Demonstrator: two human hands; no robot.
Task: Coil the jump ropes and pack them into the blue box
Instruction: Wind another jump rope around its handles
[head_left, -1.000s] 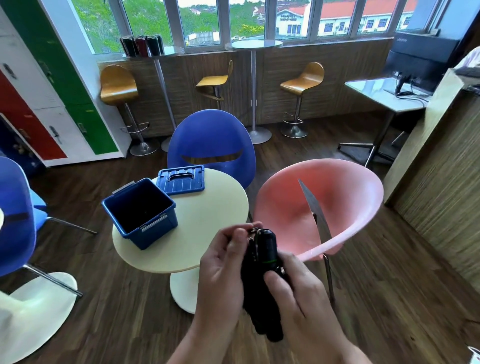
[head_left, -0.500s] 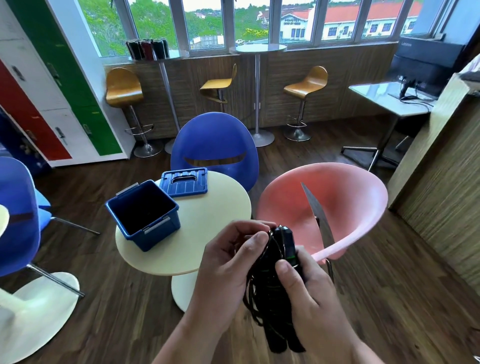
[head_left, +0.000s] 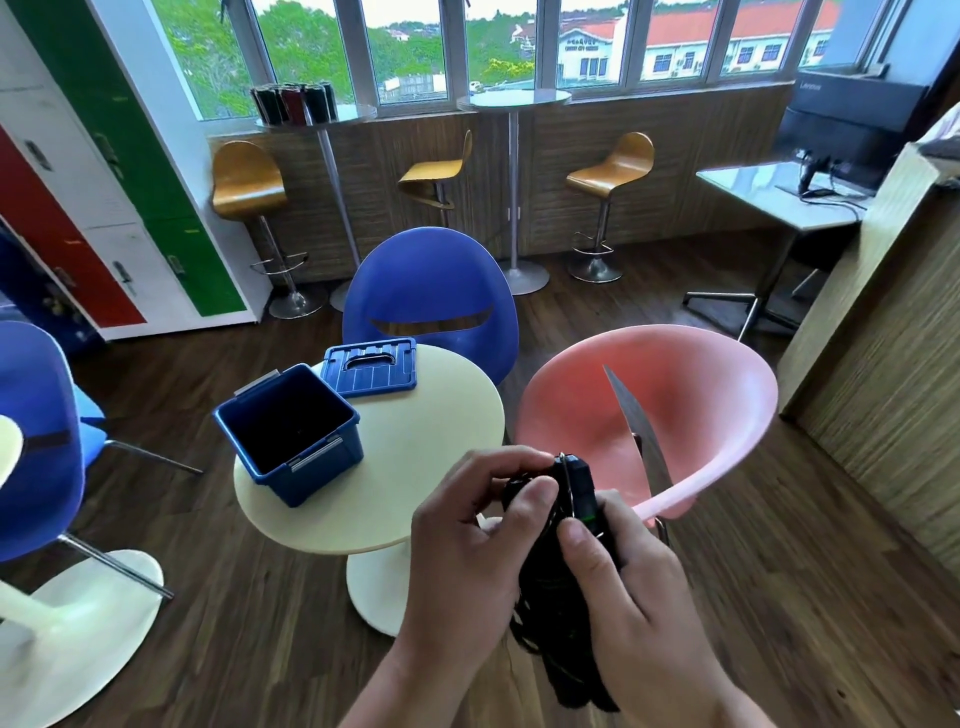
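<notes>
**Item: black jump rope bundle, held over the floor beside the round table, box not yet loaded**

Blue rectangular plastic box (head_left: 289, 431): stands open on the left part of the round cream table (head_left: 415, 467), interior dark. Its blue ribbed plastic lid (head_left: 370, 367) lies flat just behind it, towards the blue shell chair (head_left: 431, 291).

Left hand (head_left: 467, 545): curled shut on the upper part of the black jump rope bundle (head_left: 561, 597), thumb and forefinger pinching near the top.

Right hand (head_left: 634, 587): wrapped around the bundle from the right, thumb pressed across the front below a black handle with a green mark (head_left: 581, 491).

Pink shell chair (head_left: 654, 410): just right of the table, behind the hands.

Handling note, as judgement: the coil looks nearly finished. The right hand would do well to hold the loops tight while the left tucks the loose end under a turn, so the bundle stays compact. The handles should lie parallel before the carry across to the box, which is near but apart, up and to the left.

Not legible: the box interior is too dark to tell whether it already holds anything. Individual loops merge into one black mass. The bundle's lower end is partly covered by the right wrist. Whether other ropes are still to be coiled cannot be told from here.
</notes>
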